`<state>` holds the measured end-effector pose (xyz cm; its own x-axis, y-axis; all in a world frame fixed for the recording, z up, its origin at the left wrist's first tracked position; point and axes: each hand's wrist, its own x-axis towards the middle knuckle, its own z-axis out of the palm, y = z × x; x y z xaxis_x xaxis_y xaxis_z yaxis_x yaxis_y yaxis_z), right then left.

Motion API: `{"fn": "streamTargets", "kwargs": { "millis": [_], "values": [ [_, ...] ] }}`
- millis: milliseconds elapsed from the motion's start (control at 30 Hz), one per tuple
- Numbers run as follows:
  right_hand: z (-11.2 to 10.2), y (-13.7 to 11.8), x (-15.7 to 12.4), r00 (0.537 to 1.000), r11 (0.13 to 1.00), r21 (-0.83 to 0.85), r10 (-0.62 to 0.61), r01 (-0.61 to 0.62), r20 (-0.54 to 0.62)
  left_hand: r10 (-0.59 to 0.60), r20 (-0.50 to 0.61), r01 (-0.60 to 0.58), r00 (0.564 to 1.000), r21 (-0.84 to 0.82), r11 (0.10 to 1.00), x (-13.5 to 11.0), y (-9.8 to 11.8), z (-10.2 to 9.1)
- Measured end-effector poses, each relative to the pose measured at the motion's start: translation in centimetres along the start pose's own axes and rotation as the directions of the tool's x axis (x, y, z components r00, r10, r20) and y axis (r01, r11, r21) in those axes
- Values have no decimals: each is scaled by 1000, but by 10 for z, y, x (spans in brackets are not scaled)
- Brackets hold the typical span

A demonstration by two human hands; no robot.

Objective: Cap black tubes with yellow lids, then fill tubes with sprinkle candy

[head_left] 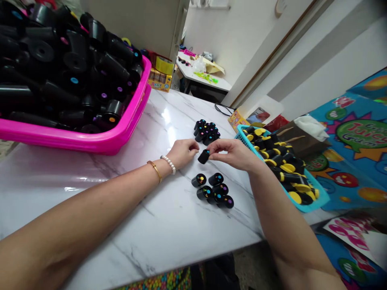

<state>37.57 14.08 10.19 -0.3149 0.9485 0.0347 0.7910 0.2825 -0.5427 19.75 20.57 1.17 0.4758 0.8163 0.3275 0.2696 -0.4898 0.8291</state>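
Observation:
My right hand (231, 153) pinches a small black plastic cylinder (204, 156) with a blue dot at its end, held tilted above the marble-patterned table (169, 225). Just left of it is my left hand (183, 153), its fingers curled in and the thumb against them; whether anything is inside is hidden. A pearl bracelet and a gold bangle circle that wrist. Beyond the hands stands a tight cluster of black cylinders (207, 131) with coloured dots. Nearer to me, a looser group of similar cylinders (218, 194) stands upright, with yellow, blue and purple dots.
At left, a pink basket (133, 117) is heaped with black tubes. A turquoise basket (320, 197) at right holds black pieces with yellow lids. Behind it are a paper bag (302, 137) and colourful printed sheets (356, 133). The table's front edge runs below my arms.

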Motion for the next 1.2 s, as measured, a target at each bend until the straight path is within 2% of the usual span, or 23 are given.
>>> {"fn": "streamTargets", "kwargs": {
  "millis": [67,167,233,300,367,467,633,733,800,867,900,933,967,1000,1033,1067,1100,1133,1200],
  "values": [
    [9,2,9,995,997,-67,-48,42,-82,-64,-144,55,987,-62,997,4,-3,-6],
    [24,4,27,974,981,-170,-123,91,-192,-141,-371,101,918,-126,987,12,-13,-16],
    [32,5,38,967,974,-194,-154,114,-204,-186,-490,113,852,-175,978,18,-21,-21],
    [37,5,44,973,973,-186,-165,134,-161,-247,-538,126,806,-252,960,23,-30,-24],
    [37,5,43,978,980,-139,-161,143,-129,-302,-522,142,797,-324,935,25,-36,-24],
    [32,5,27,973,991,17,-125,131,-195,-321,-485,146,814,-363,920,24,-41,-23],
    [26,28,-15,936,928,370,91,44,-339,-315,-424,144,849,-388,910,22,-38,-24],
    [30,51,-34,883,886,456,282,-89,-376,-348,-320,209,881,-396,894,23,-28,-32],
    [34,63,-43,810,866,455,413,-208,-415,-391,-216,291,895,-383,877,13,-18,-40],
    [39,72,-48,748,864,431,464,-262,-476,-436,-106,376,894,-353,857,-12,-7,-48],
    [40,76,-49,746,874,423,444,-239,-496,-451,-40,413,892,-334,847,-32,0,-53],
    [42,78,-48,786,901,387,379,-195,-488,-430,37,419,902,-311,853,-55,8,-59],
    [42,79,-47,801,929,327,328,-176,-501,-408,105,421,907,-244,874,-83,19,-65],
    [42,78,-46,815,945,286,287,-156,-503,-394,164,416,904,-130,900,-114,31,-71],
    [41,76,-45,828,958,251,251,-138,-501,-383,177,391,907,-12,920,-146,44,-77],
    [40,72,-44,833,966,224,226,-126,-504,-347,178,337,921,87,938,-177,57,-82],
    [39,67,-44,837,972,205,205,-114,-508,-258,194,232,946,147,961,-207,67,-86],
    [38,62,-43,837,977,185,185,-102,-514,-168,248,118,954,204,972,-234,76,-88],
    [36,53,-43,833,988,130,144,-87,-535,-35,344,-73,938,296,952,-271,86,-89]
  ]
}}
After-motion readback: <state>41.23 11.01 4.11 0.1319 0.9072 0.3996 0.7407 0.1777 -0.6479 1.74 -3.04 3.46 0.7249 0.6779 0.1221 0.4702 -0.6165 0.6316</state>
